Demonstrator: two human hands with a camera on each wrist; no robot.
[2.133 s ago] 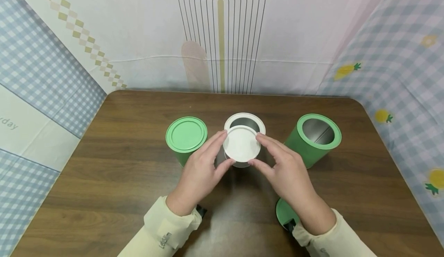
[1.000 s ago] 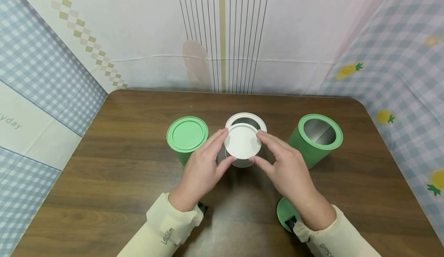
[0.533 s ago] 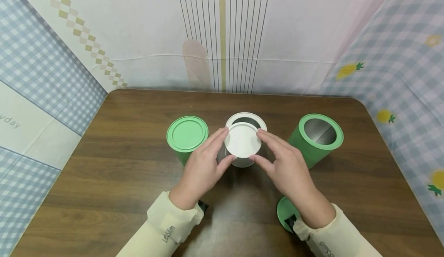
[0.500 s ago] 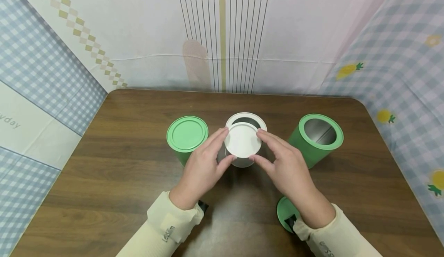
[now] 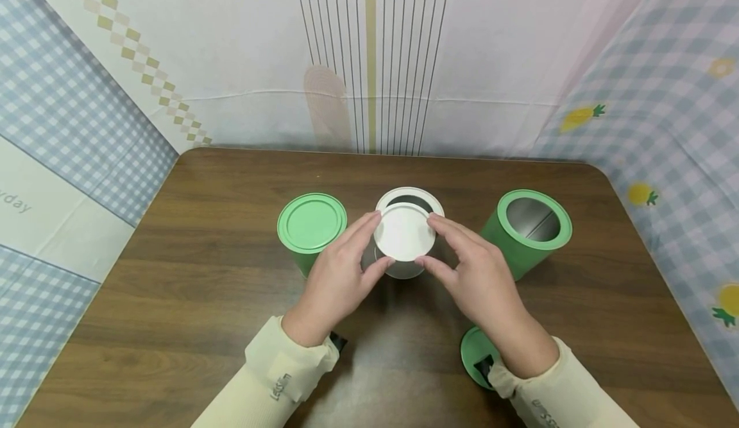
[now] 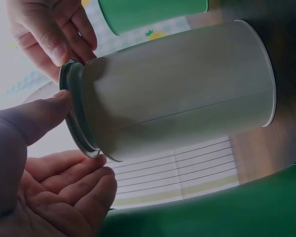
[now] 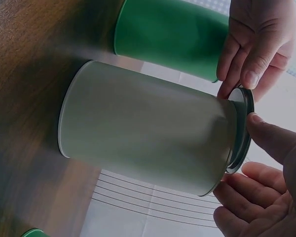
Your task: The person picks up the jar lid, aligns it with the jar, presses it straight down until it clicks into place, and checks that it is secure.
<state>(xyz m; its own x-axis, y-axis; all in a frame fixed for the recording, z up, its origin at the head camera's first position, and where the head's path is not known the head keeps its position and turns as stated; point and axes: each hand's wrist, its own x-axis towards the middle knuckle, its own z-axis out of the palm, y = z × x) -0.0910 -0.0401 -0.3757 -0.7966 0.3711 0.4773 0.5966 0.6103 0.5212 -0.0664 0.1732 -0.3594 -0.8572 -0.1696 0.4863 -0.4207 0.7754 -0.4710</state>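
Note:
Both hands hold a round white lid (image 5: 405, 232) by its rim, thumbs at the near side and fingers at the far side. The left hand (image 5: 345, 274) pinches its left edge and the right hand (image 5: 470, 271) its right edge. Behind and below the lid stands a white can (image 5: 404, 270), its mouth partly uncovered at the back. In the left wrist view the lid (image 6: 78, 111) sits tilted against the top of the can (image 6: 182, 84). The right wrist view shows the same lid (image 7: 242, 129) by the rim of the can (image 7: 143, 126).
A green can with its lid on (image 5: 312, 222) stands to the left. To the right is an open green can (image 5: 514, 255). A green lid (image 5: 475, 351) lies on the brown wooden table (image 5: 190, 274) by the right wrist. Patterned cloth (image 5: 242, 43) hangs behind.
The lid and both hands have shifted slightly away from the person, so the lid covers a bit more of the white can's mouth. Both hands keep their hold.

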